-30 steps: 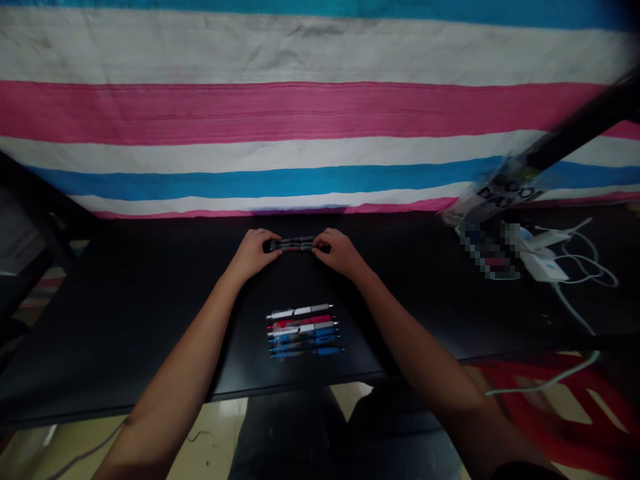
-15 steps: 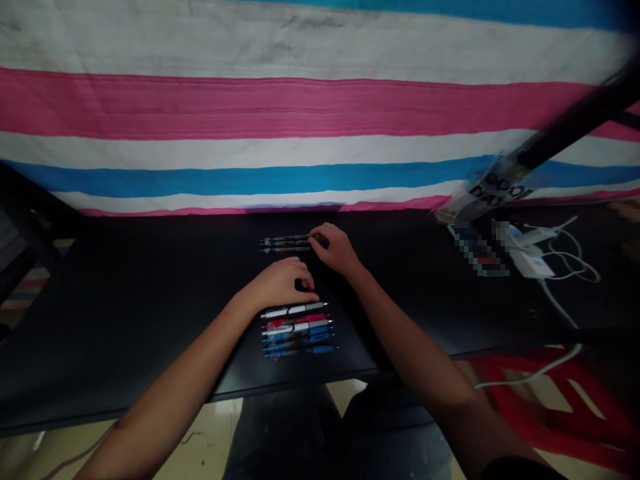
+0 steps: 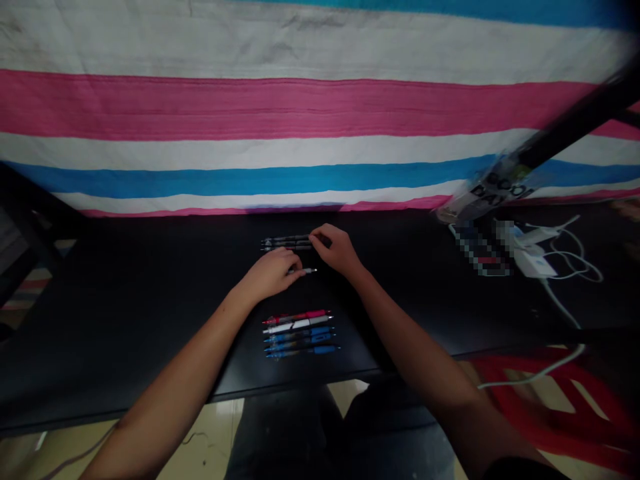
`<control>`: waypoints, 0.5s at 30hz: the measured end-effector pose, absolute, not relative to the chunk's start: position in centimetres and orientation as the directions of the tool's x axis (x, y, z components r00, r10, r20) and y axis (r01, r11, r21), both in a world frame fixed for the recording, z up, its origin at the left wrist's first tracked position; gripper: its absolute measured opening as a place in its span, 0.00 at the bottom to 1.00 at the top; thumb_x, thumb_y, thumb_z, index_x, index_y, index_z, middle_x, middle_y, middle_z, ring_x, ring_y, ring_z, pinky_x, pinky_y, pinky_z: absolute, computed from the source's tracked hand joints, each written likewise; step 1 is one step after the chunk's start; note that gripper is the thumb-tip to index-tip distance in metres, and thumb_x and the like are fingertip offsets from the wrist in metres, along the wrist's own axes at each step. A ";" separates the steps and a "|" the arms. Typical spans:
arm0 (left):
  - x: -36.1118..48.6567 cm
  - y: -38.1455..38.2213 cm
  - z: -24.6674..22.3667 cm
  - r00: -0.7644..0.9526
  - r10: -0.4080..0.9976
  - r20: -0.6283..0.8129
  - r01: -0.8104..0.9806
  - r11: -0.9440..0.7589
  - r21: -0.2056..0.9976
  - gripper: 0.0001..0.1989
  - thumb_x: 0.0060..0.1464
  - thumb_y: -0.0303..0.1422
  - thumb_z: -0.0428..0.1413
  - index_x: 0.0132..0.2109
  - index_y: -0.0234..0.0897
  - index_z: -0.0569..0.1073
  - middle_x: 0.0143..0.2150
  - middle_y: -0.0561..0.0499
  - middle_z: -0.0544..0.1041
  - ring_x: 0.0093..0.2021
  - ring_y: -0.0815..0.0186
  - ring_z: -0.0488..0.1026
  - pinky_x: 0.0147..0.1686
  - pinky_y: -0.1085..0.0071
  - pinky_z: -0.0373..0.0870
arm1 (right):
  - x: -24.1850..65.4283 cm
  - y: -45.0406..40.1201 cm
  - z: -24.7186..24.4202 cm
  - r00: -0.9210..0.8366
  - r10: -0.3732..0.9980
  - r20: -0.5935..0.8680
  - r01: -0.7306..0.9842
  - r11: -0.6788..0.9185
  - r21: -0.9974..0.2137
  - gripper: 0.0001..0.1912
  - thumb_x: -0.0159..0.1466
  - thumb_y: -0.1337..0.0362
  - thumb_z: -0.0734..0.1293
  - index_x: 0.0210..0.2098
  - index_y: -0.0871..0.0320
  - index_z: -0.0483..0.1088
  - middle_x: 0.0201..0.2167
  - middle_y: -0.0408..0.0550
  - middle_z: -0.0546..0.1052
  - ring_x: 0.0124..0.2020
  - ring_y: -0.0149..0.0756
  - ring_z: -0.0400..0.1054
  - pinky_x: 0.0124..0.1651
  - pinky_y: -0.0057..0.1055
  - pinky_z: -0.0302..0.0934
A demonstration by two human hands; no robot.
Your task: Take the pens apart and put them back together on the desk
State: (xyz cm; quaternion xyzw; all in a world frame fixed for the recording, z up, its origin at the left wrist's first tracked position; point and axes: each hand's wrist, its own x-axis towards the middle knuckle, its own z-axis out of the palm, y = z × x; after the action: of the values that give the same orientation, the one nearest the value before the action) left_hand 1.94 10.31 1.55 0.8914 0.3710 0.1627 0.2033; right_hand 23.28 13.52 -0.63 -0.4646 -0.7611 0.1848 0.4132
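My left hand (image 3: pixel 275 272) is closed on a white pen (image 3: pixel 311 271), whose tip sticks out to the right past the fingers. Just beyond it, several dark pens (image 3: pixel 287 240) lie side by side near the back of the black table. The fingers of my right hand (image 3: pixel 333 247) are pinched at the right ends of those dark pens. Nearer the front edge lies a row with a red pen (image 3: pixel 300 317), a white pen (image 3: pixel 299 325) and several blue pens (image 3: pixel 300 340), all roughly parallel.
On the right of the black table (image 3: pixel 140 313) are a pixelated phone-like object (image 3: pixel 480 250), a white power strip (image 3: pixel 535 260) with cables, and a plastic bag (image 3: pixel 480 193). A striped sheet (image 3: pixel 300 110) hangs behind. A red stool (image 3: pixel 550 407) stands below at right.
My left hand has moved away from the front row toward the dark pens, taking the upper white pen with it. My right hand has barely moved.
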 end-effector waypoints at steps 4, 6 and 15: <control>1.2 11.0 1.3 0.535 0.824 0.188 0.668 -0.549 0.503 0.09 0.67 0.37 0.53 0.44 0.38 0.74 0.40 0.47 0.79 0.39 0.58 0.76 0.39 0.65 0.68 | 23.1 13.3 -0.4 -0.198 0.895 0.400 0.498 0.443 -0.745 0.16 0.69 0.56 0.62 0.30 0.56 0.72 0.28 0.47 0.75 0.30 0.36 0.67 0.35 0.33 0.59; 0.9 11.1 1.5 0.489 0.842 0.227 0.676 -0.530 0.512 0.08 0.68 0.37 0.52 0.45 0.39 0.73 0.41 0.47 0.79 0.40 0.58 0.76 0.40 0.66 0.68 | 22.9 12.9 -0.1 -0.228 0.912 0.341 0.470 0.410 -0.782 0.21 0.71 0.52 0.61 0.26 0.56 0.70 0.24 0.44 0.73 0.27 0.34 0.65 0.33 0.32 0.56; 0.4 11.4 1.7 0.489 0.801 0.346 0.579 -0.595 0.558 0.07 0.64 0.31 0.56 0.48 0.39 0.75 0.44 0.46 0.78 0.44 0.60 0.76 0.45 0.66 0.70 | 22.0 11.8 0.6 -0.321 0.920 0.225 0.364 0.339 -0.868 0.22 0.68 0.49 0.63 0.24 0.57 0.71 0.17 0.40 0.67 0.21 0.30 0.60 0.29 0.30 0.52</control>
State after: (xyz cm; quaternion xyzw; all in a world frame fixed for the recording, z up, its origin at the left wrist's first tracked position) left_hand 0.39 11.44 1.73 0.8423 0.4094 0.2964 0.1873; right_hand 22.01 11.84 0.56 -0.4426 -0.7251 0.3670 0.3789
